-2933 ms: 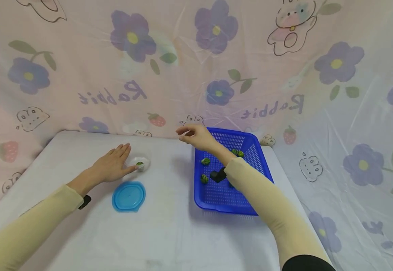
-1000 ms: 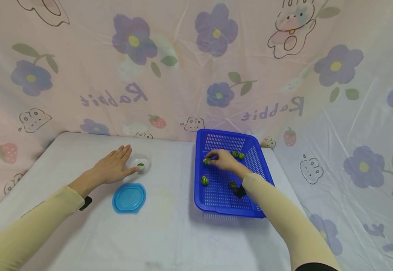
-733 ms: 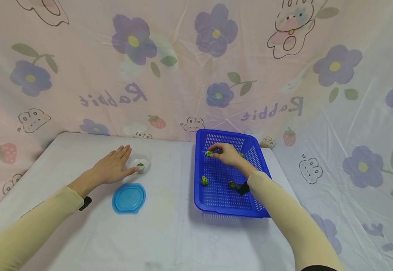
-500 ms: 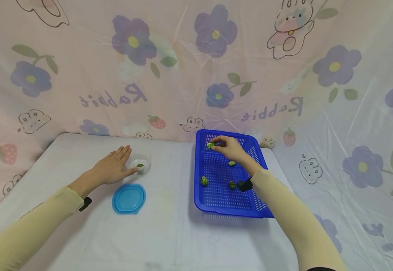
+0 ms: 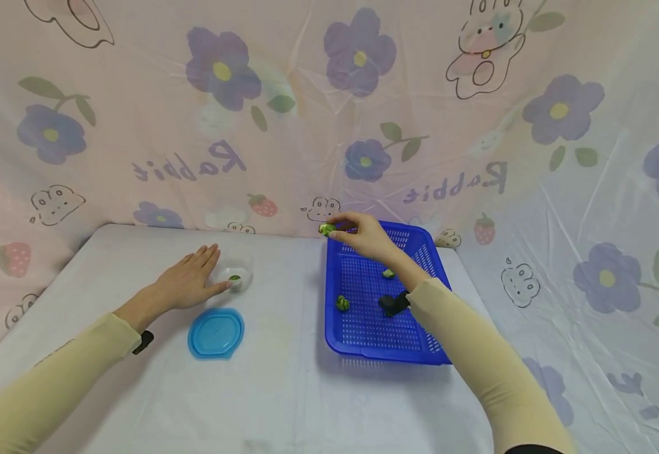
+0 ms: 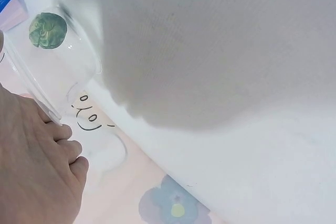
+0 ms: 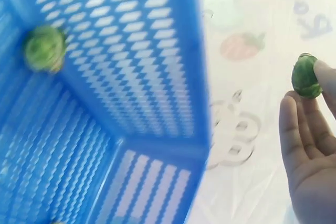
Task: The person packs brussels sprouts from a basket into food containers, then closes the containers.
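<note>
In the head view my left hand [image 5: 184, 279] lies beside a small clear container [image 5: 241, 265], its fingers straight and its thumb against the rim. One Brussels sprout [image 6: 48, 30] sits inside that container, seen in the left wrist view. My right hand [image 5: 367, 239] pinches another Brussels sprout [image 5: 326, 229] between thumb and fingertips, above the far left rim of a blue plastic basket [image 5: 363, 331]. More sprouts lie in the basket, one near its left side [image 5: 343, 303]; my right forearm and wrist camera hide part of its inside.
A light blue lid [image 5: 216, 333] lies flat on the white-covered table [image 5: 275, 378], in front of the container. A printed cloth [image 5: 301, 126] hangs behind the table's far edge and down the right side.
My right hand came down into the basket, took hold of a Brussels sprout, lifted it and carried it left past the rim. My left hand stayed by the container.
</note>
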Demonstrator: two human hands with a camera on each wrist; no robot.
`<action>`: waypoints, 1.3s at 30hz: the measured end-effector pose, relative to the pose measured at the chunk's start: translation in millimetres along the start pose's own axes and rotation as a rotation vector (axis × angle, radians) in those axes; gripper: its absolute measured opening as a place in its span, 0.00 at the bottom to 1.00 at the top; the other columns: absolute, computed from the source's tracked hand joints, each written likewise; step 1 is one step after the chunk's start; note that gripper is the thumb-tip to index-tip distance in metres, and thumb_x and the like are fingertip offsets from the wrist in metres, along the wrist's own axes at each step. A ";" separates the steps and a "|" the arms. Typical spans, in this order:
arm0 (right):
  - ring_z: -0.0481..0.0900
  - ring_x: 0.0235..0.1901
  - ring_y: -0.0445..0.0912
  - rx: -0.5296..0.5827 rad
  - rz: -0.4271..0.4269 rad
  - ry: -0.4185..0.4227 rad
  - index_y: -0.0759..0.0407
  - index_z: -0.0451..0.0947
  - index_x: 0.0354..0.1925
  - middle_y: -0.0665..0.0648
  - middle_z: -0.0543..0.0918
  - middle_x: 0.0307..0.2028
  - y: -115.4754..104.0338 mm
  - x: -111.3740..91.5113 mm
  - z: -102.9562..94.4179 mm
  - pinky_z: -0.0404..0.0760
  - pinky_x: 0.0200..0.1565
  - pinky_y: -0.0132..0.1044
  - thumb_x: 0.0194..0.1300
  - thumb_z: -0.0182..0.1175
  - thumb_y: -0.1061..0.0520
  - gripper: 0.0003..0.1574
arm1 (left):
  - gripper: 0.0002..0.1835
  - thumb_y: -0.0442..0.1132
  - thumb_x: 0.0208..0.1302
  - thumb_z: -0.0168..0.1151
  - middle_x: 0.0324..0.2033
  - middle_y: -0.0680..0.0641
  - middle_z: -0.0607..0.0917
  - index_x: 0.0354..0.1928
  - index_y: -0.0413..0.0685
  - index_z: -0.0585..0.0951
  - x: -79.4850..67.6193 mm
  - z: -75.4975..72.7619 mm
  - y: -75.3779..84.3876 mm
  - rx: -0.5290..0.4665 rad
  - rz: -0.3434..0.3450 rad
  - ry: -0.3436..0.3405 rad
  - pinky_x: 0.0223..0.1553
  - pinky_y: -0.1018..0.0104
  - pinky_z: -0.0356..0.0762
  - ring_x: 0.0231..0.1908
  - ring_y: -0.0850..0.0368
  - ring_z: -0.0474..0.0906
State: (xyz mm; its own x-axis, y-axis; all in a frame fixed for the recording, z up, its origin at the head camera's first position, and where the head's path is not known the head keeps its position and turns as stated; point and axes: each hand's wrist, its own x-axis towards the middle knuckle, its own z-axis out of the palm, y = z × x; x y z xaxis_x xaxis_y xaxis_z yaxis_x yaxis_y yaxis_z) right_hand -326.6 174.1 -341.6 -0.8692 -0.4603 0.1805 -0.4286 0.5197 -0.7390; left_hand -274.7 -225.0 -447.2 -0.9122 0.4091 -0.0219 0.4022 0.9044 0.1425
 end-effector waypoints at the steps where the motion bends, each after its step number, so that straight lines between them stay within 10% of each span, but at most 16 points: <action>1: 0.85 0.52 0.54 0.011 -0.008 -0.006 0.57 0.83 0.60 0.59 0.86 0.54 -4.0 2.4 3.0 0.85 0.50 0.45 0.74 0.65 0.57 0.18 | 0.51 0.64 0.77 0.50 0.79 0.26 0.50 0.78 0.24 0.51 0.1 0.3 -0.2 0.001 0.001 0.000 0.77 0.34 0.47 0.78 0.27 0.45; 19: 0.85 0.51 0.48 0.044 -0.125 -0.088 0.59 0.83 0.59 0.56 0.87 0.53 -53.9 48.4 66.4 0.86 0.50 0.36 0.73 0.66 0.57 0.18 | 0.52 0.66 0.78 0.47 0.79 0.26 0.50 0.78 0.23 0.51 0.6 1.7 -1.8 0.023 0.001 -0.001 0.77 0.34 0.48 0.78 0.27 0.45; 39: 0.86 0.46 0.45 -0.051 -0.095 -0.170 0.59 0.86 0.55 0.57 0.88 0.53 -39.7 82.7 155.2 0.83 0.45 0.27 0.69 0.69 0.62 0.16 | 0.52 0.67 0.77 0.47 0.79 0.26 0.50 0.78 0.24 0.51 0.0 -1.5 0.1 0.027 -0.006 -0.008 0.76 0.33 0.49 0.78 0.26 0.46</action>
State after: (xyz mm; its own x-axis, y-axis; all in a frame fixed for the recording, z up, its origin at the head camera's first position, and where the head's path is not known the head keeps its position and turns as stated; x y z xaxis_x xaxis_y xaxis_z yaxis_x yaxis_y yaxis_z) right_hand -343.2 3.7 -398.1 -0.7724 -0.6212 0.1324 -0.5222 0.5024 -0.6891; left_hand -274.8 -225.1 -445.8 -0.9138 0.4050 -0.0308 0.3992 0.9096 0.1156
